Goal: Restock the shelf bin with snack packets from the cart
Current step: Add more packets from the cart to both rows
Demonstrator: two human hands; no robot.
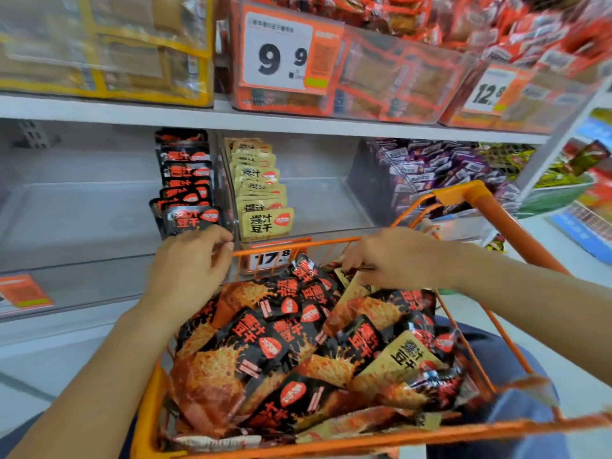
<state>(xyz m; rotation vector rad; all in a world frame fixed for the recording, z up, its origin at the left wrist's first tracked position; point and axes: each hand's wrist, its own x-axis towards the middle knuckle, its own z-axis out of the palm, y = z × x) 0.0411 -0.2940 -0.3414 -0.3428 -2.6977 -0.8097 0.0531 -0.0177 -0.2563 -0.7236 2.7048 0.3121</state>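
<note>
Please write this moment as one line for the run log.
left hand: at black packets row in bin | right hand: reaching among cart packets | cart: full

We see the cart (477,207) in front of the shelf (265,124), loose snack packets (298,352) heaped inside it. Behind the cart, on the lower level, the shelf bin (228,180) holds two upright rows of packets side by side, a price tag (270,258) at its front. Left hand (188,260) sits at the front packet of the left row; right hand (394,256) is over the cart's far end, on the heap. Upper shelf carries bins with price signs (281,54).
</note>
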